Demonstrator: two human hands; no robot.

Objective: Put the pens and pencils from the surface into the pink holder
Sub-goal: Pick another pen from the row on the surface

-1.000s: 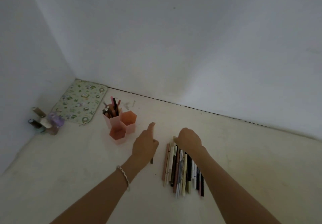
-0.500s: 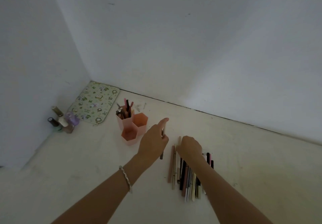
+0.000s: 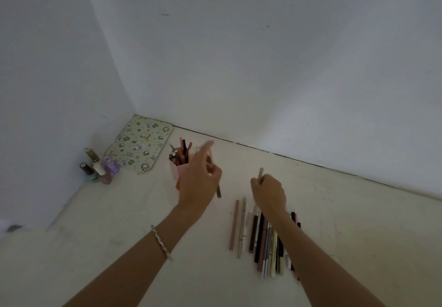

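Note:
The pink holder [image 3: 176, 172] stands on the pale surface with several pens upright in its back cell; my left hand [image 3: 199, 180] covers most of it. That hand is raised just in front of the holder, fingers closed on a dark pen [image 3: 218, 190] that points down, index finger stretched out. My right hand [image 3: 269, 193] is over the top of the row of pens and pencils [image 3: 263, 237] lying on the surface, gripping a beige pencil [image 3: 260, 172] whose end sticks up from the fist.
A green patterned mat [image 3: 141, 145] lies in the back left corner. Several small nail-polish bottles [image 3: 99, 166] stand beside it against the left wall. White walls close the space at the back and left.
My left hand moved toward the holder with the dark pen. My right hand closed on a beige pencil and lifted its end off the row.

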